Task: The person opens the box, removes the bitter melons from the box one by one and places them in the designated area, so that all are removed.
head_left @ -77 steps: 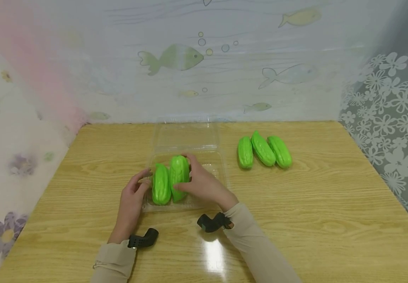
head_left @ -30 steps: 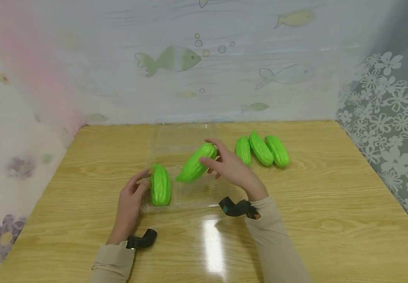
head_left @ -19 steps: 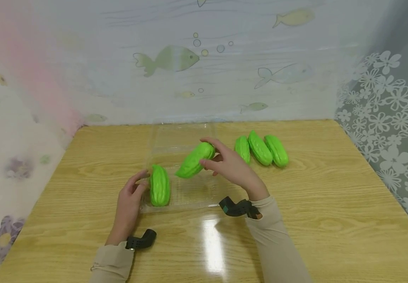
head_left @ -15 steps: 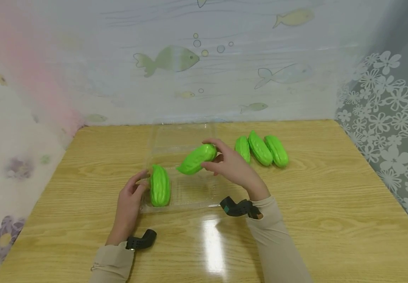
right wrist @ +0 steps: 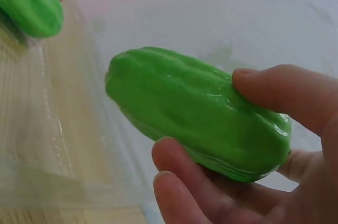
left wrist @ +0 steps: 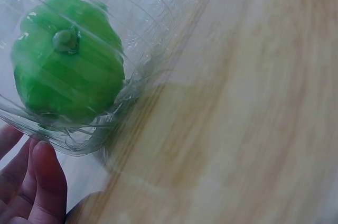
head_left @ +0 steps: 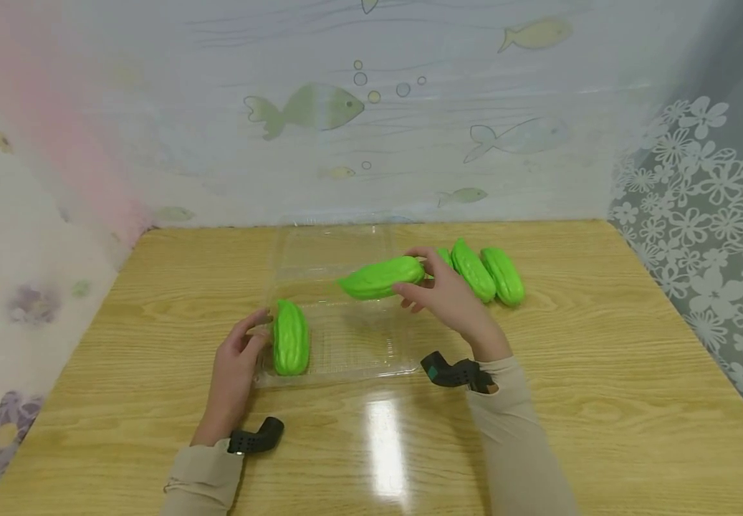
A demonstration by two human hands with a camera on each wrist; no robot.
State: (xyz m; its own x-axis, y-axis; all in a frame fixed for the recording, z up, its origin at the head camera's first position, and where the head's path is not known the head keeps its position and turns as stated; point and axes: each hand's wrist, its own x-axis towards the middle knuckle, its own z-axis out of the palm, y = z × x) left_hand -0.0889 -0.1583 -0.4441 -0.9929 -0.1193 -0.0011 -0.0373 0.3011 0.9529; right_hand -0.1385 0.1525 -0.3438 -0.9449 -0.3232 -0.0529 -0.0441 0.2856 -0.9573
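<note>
My right hand [head_left: 455, 297] pinches a bright green, ridged bitter melon [head_left: 380, 279] by its blunt end, thumb on one side and fingers on the other. It hangs nearly level above the open clear plastic container [head_left: 358, 351], pointed tip to the left. A second bitter melon [head_left: 291, 340] lies lengthwise in the container's left side. At that side's edge, my left hand [head_left: 232, 365] holds the container with bent fingers; the left wrist view puts its thumb [left wrist: 48, 176] just under the wall. The right wrist view shows the held melon [right wrist: 198, 113] up close.
Three more bitter melons [head_left: 473, 272] lie in a row on the wooden table [head_left: 571, 401] at the right, the nearest partly hidden behind my right hand. The container's lid [head_left: 335, 247] is folded back towards the patterned wall [head_left: 410, 179].
My right hand has lifted the bitter melon out of the container from beside the other one, moved it right, and turned it from upright-lying to nearly sideways. The left hand has stayed put.
</note>
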